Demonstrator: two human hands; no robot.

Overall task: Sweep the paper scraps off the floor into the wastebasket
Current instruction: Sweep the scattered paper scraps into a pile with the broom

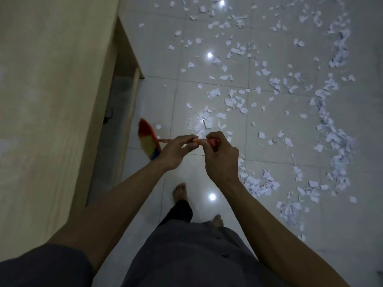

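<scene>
Both hands, left [176, 152] and right [220, 156], grip clamped on the broom [149, 141] handle above paper scraps [234, 100].

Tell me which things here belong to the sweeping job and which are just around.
Job: multicoloured broom gripped by left hand and right hand; torn white paper scraps across the pale tiled floor.
Just around: light wooden cabinet.

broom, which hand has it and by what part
Both: the right hand grips the broom at the handle's top end, the left hand just below it.
</scene>
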